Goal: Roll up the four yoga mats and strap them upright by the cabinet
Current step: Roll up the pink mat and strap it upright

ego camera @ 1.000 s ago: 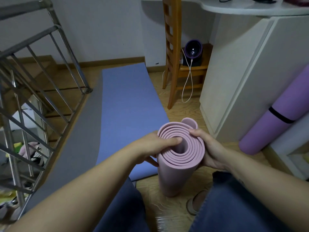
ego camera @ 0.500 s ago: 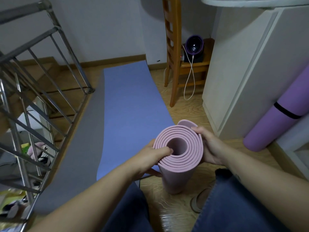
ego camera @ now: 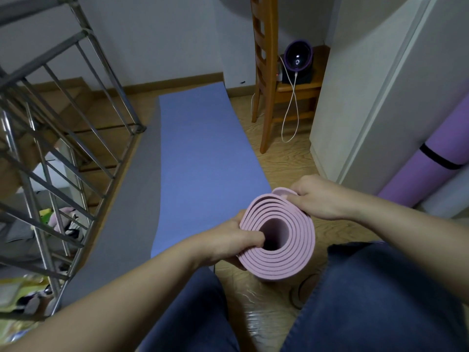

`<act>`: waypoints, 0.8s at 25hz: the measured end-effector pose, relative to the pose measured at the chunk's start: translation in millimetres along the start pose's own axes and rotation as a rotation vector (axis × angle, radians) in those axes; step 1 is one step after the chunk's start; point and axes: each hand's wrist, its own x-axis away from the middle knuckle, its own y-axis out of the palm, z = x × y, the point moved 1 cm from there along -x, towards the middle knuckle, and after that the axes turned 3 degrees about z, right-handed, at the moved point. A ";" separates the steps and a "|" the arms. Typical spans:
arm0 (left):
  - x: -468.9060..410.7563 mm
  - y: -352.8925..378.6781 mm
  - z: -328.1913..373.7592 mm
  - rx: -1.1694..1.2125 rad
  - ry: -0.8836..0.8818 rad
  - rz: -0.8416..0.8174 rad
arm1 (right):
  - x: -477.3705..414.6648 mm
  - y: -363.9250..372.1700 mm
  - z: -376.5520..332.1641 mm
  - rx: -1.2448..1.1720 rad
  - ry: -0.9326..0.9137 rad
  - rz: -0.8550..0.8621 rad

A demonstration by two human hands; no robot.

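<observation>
Your pink mat [ego camera: 291, 250] is rolled in rings and stands on end on the wood floor [ego camera: 286, 163] by your knees. Your left hand [ego camera: 232, 241] has a grip on its rim (thumb in the hole); your right hand [ego camera: 318, 196] pinches the loose end. Past it a blue mat [ego camera: 203, 161] lies flat. A purple mat [ego camera: 431, 179] leans on the cabinet [ego camera: 368, 97].

Open floor ahead over blue mat [ego camera: 203, 158] (railing [ego camera: 63, 128] left, cabinet [ego camera: 380, 102] right)
</observation>
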 end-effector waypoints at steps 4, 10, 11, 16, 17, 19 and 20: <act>-3.0 -0.3 0.7 -0.084 0.021 -0.056 | 10.6 3.4 -3.4 -0.196 0.055 0.026; -11.4 -17.5 26.1 -0.254 0.032 -0.158 | 26.6 1.7 18.4 0.077 -0.140 -0.170; -16.8 -19.6 29.3 -0.257 0.023 -0.179 | 25.9 -3.0 20.4 0.162 -0.175 -0.103; -47.6 -23.5 45.4 -0.313 -0.021 -0.288 | 24.2 -29.6 26.1 0.542 -0.507 0.223; -53.7 -21.7 50.4 -0.329 -0.020 -0.306 | 24.9 -30.7 24.7 0.523 -0.575 0.205; -66.0 -15.4 60.4 -0.359 0.014 -0.281 | 24.2 -32.8 31.8 0.568 -0.701 0.141; -72.2 -12.2 63.8 -0.381 0.042 -0.237 | 24.1 -35.0 36.3 0.596 -0.746 0.139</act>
